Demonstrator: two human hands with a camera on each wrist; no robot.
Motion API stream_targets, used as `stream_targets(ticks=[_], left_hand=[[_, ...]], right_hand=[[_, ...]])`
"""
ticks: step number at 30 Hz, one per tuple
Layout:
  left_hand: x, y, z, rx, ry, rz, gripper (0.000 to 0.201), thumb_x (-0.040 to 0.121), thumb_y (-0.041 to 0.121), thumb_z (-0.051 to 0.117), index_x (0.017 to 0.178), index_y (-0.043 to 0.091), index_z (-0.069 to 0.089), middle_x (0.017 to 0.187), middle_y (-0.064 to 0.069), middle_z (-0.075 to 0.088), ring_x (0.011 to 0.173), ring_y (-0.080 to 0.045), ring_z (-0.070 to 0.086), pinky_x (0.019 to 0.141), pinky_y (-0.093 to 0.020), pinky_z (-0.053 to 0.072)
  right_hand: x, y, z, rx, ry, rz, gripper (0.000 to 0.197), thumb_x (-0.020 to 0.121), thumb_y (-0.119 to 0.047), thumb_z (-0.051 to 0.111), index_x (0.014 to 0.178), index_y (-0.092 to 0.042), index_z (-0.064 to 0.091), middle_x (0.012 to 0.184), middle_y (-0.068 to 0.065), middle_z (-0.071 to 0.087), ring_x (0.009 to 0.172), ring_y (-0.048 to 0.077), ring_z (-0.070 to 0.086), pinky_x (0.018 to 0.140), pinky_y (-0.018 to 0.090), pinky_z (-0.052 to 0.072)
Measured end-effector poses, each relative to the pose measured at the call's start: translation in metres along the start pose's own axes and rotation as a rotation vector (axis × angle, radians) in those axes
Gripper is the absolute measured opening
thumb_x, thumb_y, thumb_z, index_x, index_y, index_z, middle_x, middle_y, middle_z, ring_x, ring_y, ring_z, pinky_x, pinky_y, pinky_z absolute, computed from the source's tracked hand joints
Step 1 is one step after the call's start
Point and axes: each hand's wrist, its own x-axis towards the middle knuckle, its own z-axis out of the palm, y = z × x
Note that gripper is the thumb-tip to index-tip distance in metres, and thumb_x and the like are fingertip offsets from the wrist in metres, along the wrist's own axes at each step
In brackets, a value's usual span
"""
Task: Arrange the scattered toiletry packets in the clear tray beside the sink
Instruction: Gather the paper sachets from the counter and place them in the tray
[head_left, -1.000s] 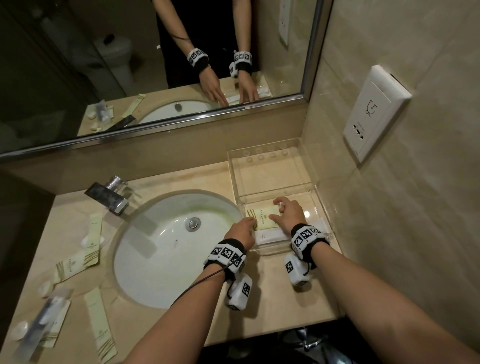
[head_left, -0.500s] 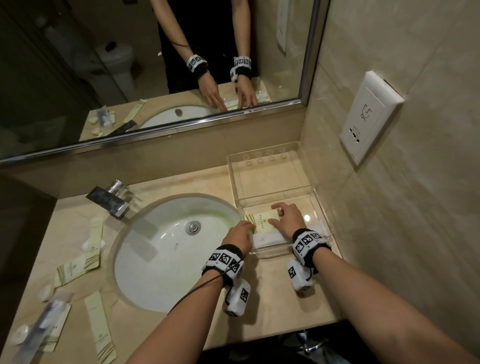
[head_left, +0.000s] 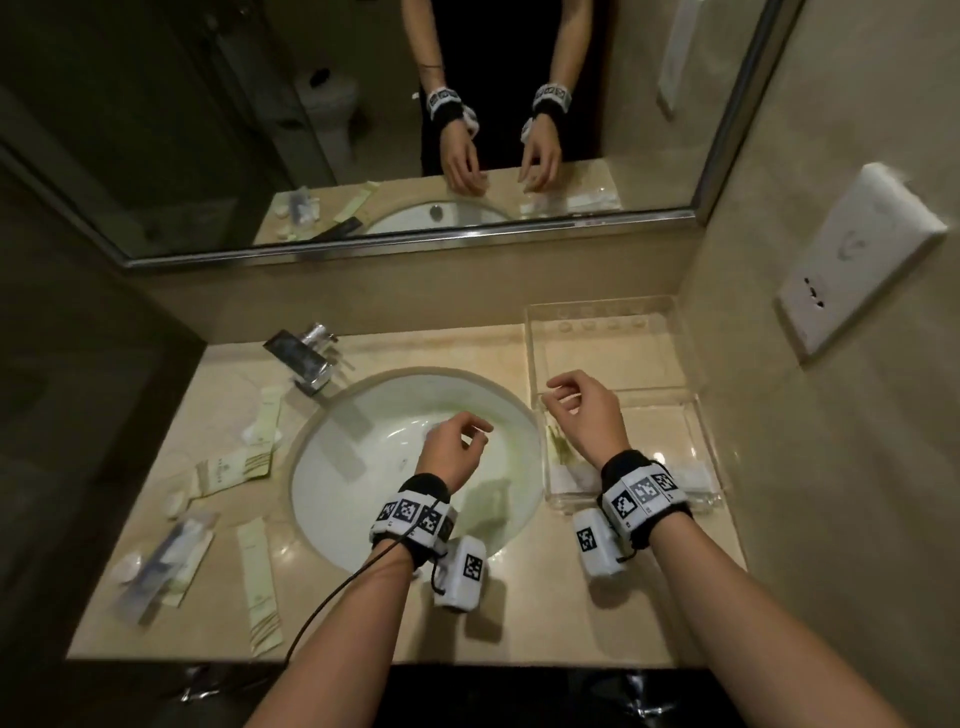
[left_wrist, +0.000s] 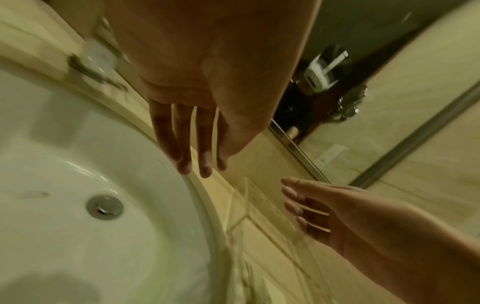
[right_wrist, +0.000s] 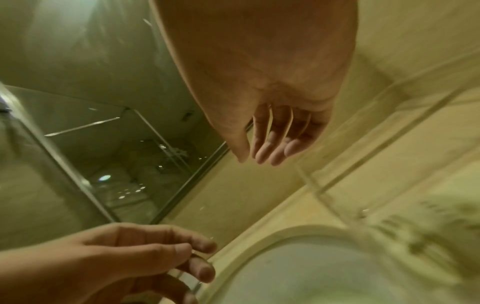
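Note:
The clear tray (head_left: 613, 358) stands right of the sink, against the wall. In its near compartment lie a cream packet (head_left: 561, 452) and white packets (head_left: 693, 475). My right hand (head_left: 558, 400) hovers over the tray's left edge, fingers loosely curled, holding nothing; the right wrist view shows those fingers (right_wrist: 267, 152) bare. My left hand (head_left: 475, 434) hangs empty over the sink basin (head_left: 363, 467), with its fingers (left_wrist: 194, 162) relaxed. Left of the sink lie scattered cream packets (head_left: 234, 467) (head_left: 257, 582) and a clear sachet (head_left: 171, 556).
A chrome faucet (head_left: 306, 358) sits behind the basin. Small white round items (head_left: 174, 504) lie among the left packets. The mirror (head_left: 363, 130) runs along the back, and a wall socket (head_left: 852, 260) is on the right wall. The counter's front edge (head_left: 415, 662) is close.
Both hands have lifted off the cream packet in the tray and let it go. The left hand has drawn back over the basin; the right hand has risen above the tray's left edge.

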Motion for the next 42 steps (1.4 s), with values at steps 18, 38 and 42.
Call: stream_targets(ticks=[18,38,42], left_hand=[[-0.118,-0.206,-0.192,-0.107,0.398,-0.571,0.012,0.084,0.009,0.060,0.092,0.017,0.066,0.094,-0.004,0.071,0.087,-0.018,0.065,0.084,-0.032,0.054],[-0.084,-0.284,-0.199,0.009,0.109,-0.621,0.063,0.062,0.034,0.086,0.100,0.015,0.040,0.100,-0.006,0.057,0.091,-0.025,0.059,0.073,-0.034,0.046],[-0.084,-0.285,-0.198,0.060,0.100,-0.609,0.059,0.065,0.032,0.085,0.104,0.015,0.044,0.106,-0.006,0.056,0.092,-0.024,0.059,0.072,-0.033,0.044]], right_hand=[[-0.063,-0.129,0.272,-0.031,-0.651,-0.108,0.012,0.084,-0.021,0.071,0.095,-0.014,0.070,0.085,0.003,0.071,0.071,0.014,0.063,0.067,0.023,0.048],[-0.044,-0.163,0.434,-0.343,-0.473,0.253,0.070,0.073,-0.036,0.084,0.123,-0.006,0.045,0.126,0.015,0.055,0.112,0.033,0.059,0.084,0.038,0.049],[-0.048,-0.161,0.437,-0.383,-0.460,0.230,0.068,0.072,-0.025,0.084,0.123,-0.005,0.044,0.124,0.017,0.057,0.110,0.035,0.060,0.085,0.040,0.051]])
